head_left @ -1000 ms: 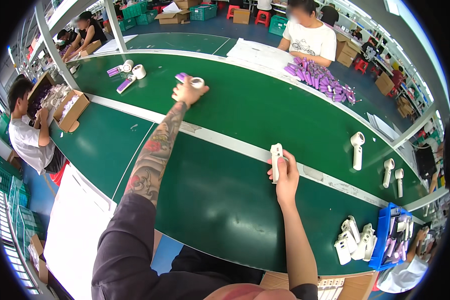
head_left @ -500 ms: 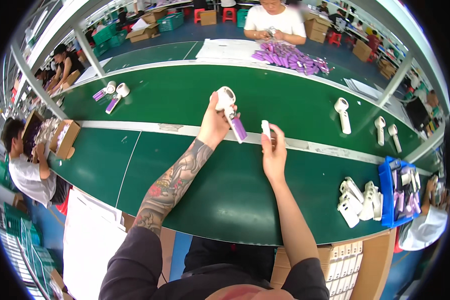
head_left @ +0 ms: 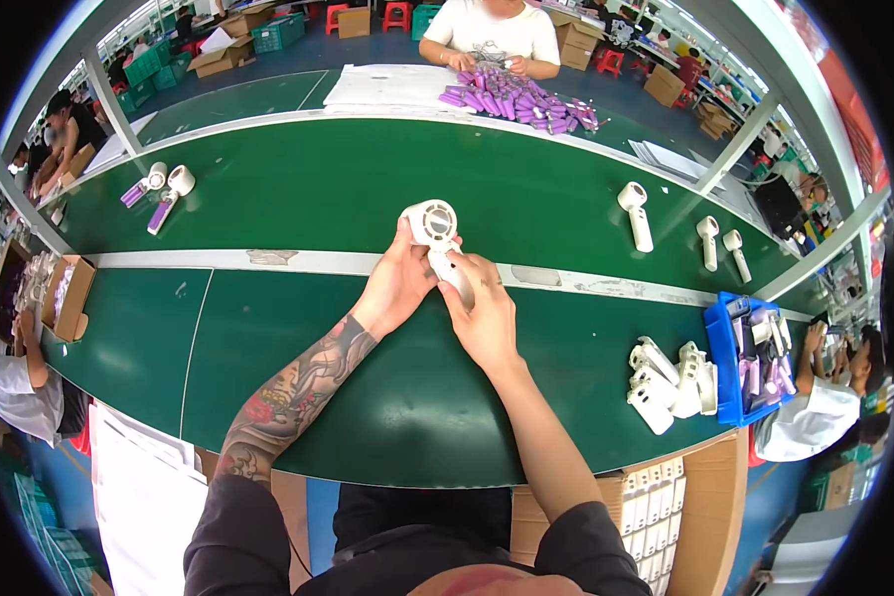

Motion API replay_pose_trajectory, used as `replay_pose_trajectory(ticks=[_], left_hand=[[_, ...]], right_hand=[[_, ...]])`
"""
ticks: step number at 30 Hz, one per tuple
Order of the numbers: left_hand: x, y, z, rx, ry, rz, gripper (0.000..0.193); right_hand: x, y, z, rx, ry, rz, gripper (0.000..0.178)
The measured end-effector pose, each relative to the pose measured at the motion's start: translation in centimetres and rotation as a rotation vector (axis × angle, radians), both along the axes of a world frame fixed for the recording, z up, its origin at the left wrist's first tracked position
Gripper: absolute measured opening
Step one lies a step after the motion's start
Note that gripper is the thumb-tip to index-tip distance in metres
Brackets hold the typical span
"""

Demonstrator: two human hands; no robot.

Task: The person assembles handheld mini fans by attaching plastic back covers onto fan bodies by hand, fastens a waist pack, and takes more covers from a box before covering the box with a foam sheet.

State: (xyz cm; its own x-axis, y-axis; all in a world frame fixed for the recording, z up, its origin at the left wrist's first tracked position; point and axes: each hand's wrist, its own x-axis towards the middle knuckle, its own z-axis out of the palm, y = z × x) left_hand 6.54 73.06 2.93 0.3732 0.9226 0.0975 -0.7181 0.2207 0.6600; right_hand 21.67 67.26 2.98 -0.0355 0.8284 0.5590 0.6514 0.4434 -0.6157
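Note:
A white handheld fan (head_left: 433, 222) is held over the middle of the green bench, its round grille facing up. My left hand (head_left: 395, 285) is closed around the fan from the left, just below its head. My right hand (head_left: 485, 316) grips a white handle cover (head_left: 448, 266) from the right, thumb and fingers pressing it against the fan's handle. No purple battery shows on the handle now; my fingers hide the lower end. Whether the cover is seated cannot be told.
White covers (head_left: 652, 399) are heaped at the right, beside a blue bin (head_left: 727, 392) of purple and white parts. Fans lie far left (head_left: 181, 181) and far right (head_left: 638, 217). Across the bench, a person sits behind piled purple batteries (head_left: 526, 102). An open carton (head_left: 73, 298) stands left.
My two hands have come together. The white cover has moved left onto the fan's handle, over the purple battery that showed before. The view has shifted a little to the right.

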Motion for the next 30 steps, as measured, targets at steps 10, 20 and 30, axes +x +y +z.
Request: replay_pose_trajectory(ticks=[10, 20, 30], left_hand=[[-0.5, 0.1, 0.3, 0.272, 0.225, 0.066, 0.054], [0.9, -0.9, -0.7, 0.456, 0.572, 0.024, 0.054], [1.2, -1.2, -0.5, 0.434, 0.825, 0.022, 0.051]], right_hand=[[1.1, 0.8, -0.8, 0.006, 0.118, 0.171, 0.051], [2.0, 0.6, 0.4, -0.444, 0.204, 0.037, 0.039], [1.1, 0.3, 0.7, -0.470, -0.041, -0.041, 0.037]])
